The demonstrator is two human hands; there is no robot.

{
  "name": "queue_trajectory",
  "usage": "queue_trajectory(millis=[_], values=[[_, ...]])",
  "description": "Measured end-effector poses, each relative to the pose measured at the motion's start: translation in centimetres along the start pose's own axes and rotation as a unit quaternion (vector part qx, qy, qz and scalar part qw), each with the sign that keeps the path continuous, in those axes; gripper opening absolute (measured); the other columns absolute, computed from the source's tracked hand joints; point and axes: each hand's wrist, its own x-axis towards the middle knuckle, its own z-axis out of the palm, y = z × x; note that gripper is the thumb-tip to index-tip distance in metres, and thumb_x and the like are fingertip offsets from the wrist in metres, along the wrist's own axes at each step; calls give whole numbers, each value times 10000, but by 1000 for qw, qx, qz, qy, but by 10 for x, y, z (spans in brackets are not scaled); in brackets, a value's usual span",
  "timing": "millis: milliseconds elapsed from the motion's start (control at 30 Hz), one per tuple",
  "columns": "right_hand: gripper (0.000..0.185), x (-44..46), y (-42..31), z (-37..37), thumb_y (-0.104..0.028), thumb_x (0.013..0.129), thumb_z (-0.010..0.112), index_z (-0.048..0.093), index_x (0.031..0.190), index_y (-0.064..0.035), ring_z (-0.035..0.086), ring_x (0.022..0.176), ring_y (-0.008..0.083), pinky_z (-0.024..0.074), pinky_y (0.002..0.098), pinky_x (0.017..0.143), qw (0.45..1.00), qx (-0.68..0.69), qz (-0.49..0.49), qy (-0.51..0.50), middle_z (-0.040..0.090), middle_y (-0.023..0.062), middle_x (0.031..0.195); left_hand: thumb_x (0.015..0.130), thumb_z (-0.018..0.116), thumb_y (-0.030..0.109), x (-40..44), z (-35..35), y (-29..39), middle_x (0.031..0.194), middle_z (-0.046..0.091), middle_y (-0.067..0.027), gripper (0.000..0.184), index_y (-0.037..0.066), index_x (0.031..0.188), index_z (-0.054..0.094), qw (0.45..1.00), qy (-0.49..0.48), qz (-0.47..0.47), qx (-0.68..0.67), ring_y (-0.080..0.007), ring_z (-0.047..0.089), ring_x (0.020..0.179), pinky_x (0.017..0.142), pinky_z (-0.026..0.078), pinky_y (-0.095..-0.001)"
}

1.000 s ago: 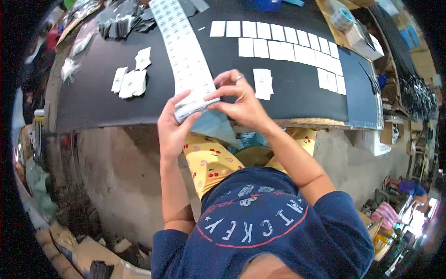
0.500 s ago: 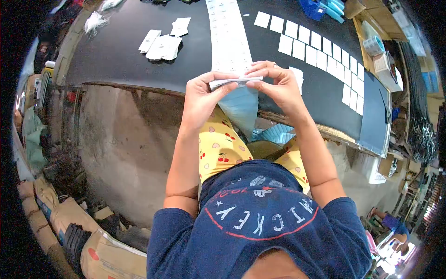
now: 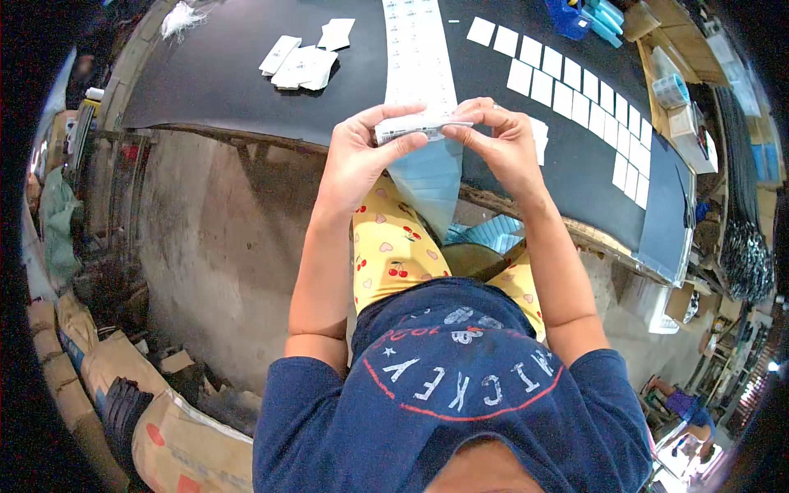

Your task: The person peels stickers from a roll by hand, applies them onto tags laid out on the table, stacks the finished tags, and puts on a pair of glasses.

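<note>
A long strip of printed white labels (image 3: 415,57) runs over the black table toward me. Its pale blue backing (image 3: 427,185) hangs down past the near edge between my arms. At the near end of the strip, a white printed label piece (image 3: 407,126) is held crosswise, its edge curled. My left hand (image 3: 355,156) pinches the left end between thumb and fingers. On the right end, the thumb and fingers of my right hand (image 3: 503,144) are closed. Whether the piece is still joined to the strip is hidden by my fingers.
Blank white cards (image 3: 563,99) lie in rows on the right of the black table (image 3: 205,90). Stacked printed cards (image 3: 304,67) sit to the left. A blue bin (image 3: 569,18) stands at the far right, and cardboard boxes (image 3: 193,448) are on the floor at lower left.
The held label piece has tilted, so more of its printed face shows. My right fingers have shifted along its right end. The whole view has moved slightly.
</note>
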Motion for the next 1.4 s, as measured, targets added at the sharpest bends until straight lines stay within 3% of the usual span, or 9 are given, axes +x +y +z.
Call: queue_trajectory(millis=[167, 367, 433, 567, 667, 733, 833, 1033, 1400], values=[[96, 1, 2, -2, -83, 704, 775, 739, 788, -53, 580, 783, 117, 439, 265, 746, 1000, -7, -3, -2, 670, 24, 762, 831, 699, 79, -1, -2, -4, 847, 674, -8, 192, -9, 1002, 699, 1000, 9, -13, 9, -35, 573, 770, 688, 461, -190], [128, 6, 0, -5, -107, 698, 790, 736, 795, -46, 580, 772, 108, 442, 261, 750, 999, -12, 34, -22, 658, 16, 749, 872, 672, 195, -2, -5, 0, 887, 686, -28, 269, -22, 1030, 684, 999, -31, -12, 0, -57, 595, 754, 695, 471, -202], [129, 7, 3, -5, -105, 699, 790, 735, 796, -41, 574, 768, 103, 441, 262, 741, 999, 10, 29, -35, 656, 18, 746, 896, 639, 251, -4, -10, 6, 909, 687, -32, 316, -19, 1058, 674, 991, -76, -86, -63, -47, 590, 750, 663, 479, -200], [108, 7, -1, -4, -93, 705, 783, 736, 790, -46, 568, 763, 104, 435, 262, 725, 999, 16, 25, -43, 660, 18, 751, 932, 593, 222, -2, -12, 6, 932, 683, -55, 298, -21, 1091, 659, 993, -80, -72, -56, -77, 605, 802, 701, 500, -225], [104, 8, 2, 0, -93, 712, 777, 737, 797, -49, 574, 775, 109, 438, 261, 730, 999, 5, 15, -33, 666, 19, 759, 899, 638, 172, -4, -6, 6, 931, 683, -56, 273, -21, 1090, 659, 994, -66, -67, -56, -75, 608, 808, 699, 503, -220], [104, 8, 0, 5, -96, 715, 774, 735, 800, -51, 579, 785, 111, 442, 262, 740, 1000, -11, -2, -26, 669, 24, 762, 856, 681, 109, -6, 6, 10, 912, 689, -58, 237, -12, 1060, 677, 1000, -2, -14, -20, -70, 610, 798, 705, 502, -217], [90, 11, -1, 7, -95, 723, 766, 729, 789, -45, 583, 788, 107, 445, 256, 747, 998, -25, -25, -46, 663, 29, 764, 821, 699, 73, -4, 2, -2, 940, 694, -45, 240, 20, 1055, 690, 1000, 5, 24, 6, -69, 613, 809, 724, 486, -208], [81, 13, -2, -2, -89, 735, 752, 712, 757, -22, 587, 793, 104, 446, 245, 751, 996, -5, 53, -68, 651, 27, 779, 828, 696, 84, -3, -3, -4, 917, 694, -45, 193, 14, 1008, 696, 1000, 11, -7, 2, -78, 616, 800, 730, 486, -221], [80, 13, 0, 2, -103, 743, 754, 725, 771, -35, 586, 783, 118, 444, 260, 733, 999, -29, 15, -33, 654, 37, 771, 818, 713, 94, 2, -2, -3, 891, 692, -46, 195, 7, 991, 694, 999, 28, -22, -31, -78, 619, 784, 717, 493, -214]])
